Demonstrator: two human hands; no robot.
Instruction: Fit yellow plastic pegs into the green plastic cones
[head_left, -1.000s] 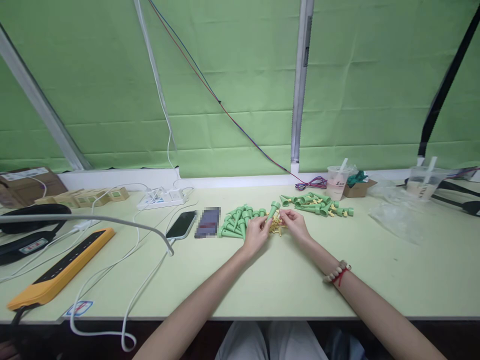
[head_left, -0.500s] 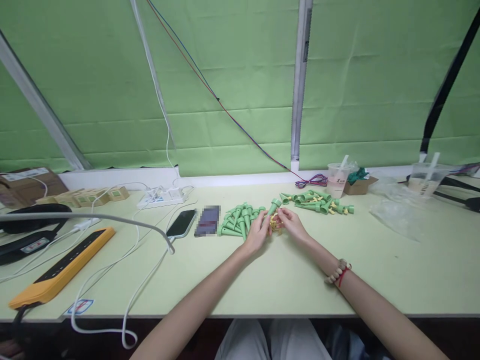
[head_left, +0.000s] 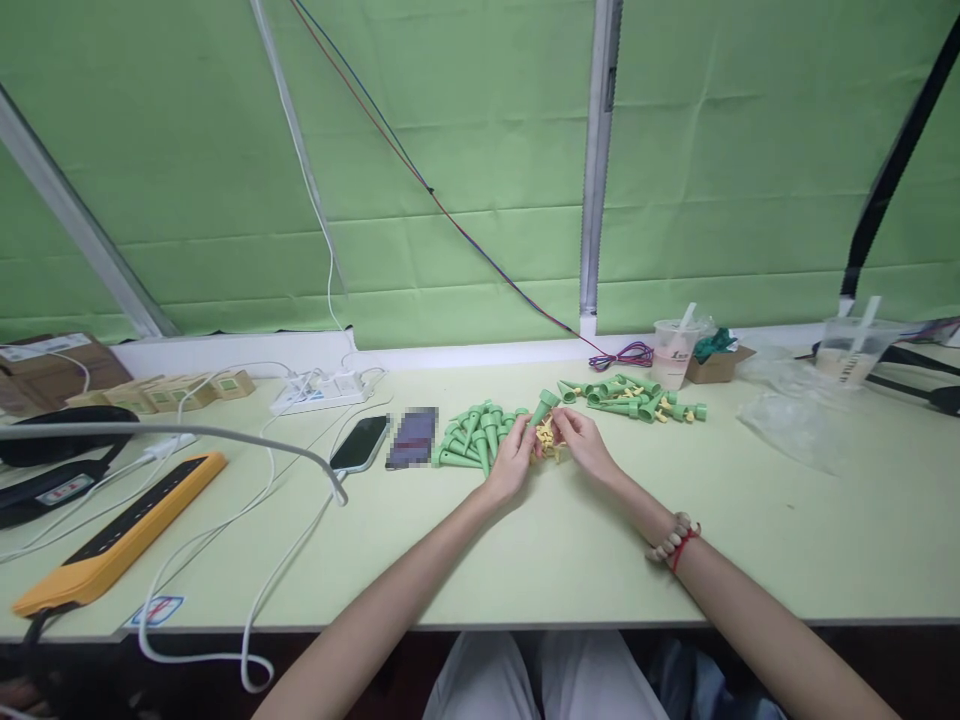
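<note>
My left hand (head_left: 512,462) is closed around a green plastic watering spike (head_left: 545,405), its wide capped end pointing up and away to the right. Close beside that end, my right hand (head_left: 585,445) has its thumb and fingertips pinched together; whatever lies between them is too small to make out. Small yellow plastic pieces (head_left: 551,445) lie in a heap on the table under and between my hands. Left of my left hand is a pile of green spikes (head_left: 472,435). Beyond my right hand, more green spikes (head_left: 626,397) lie with yellow pieces among them.
Two phones, a black one (head_left: 361,444) and a blurred one (head_left: 412,438), lie left of the pile. Further left are white cables, an orange power strip (head_left: 120,530) and a white one (head_left: 319,392). Drink cups (head_left: 670,355), a small box (head_left: 720,363) and plastic bags (head_left: 787,430) stand right.
The right fingertips have risen slightly, closer to the spike's wide end, and more of the yellow heap shows. My left hand keeps its hold on the spike. The view has shifted slightly.
</note>
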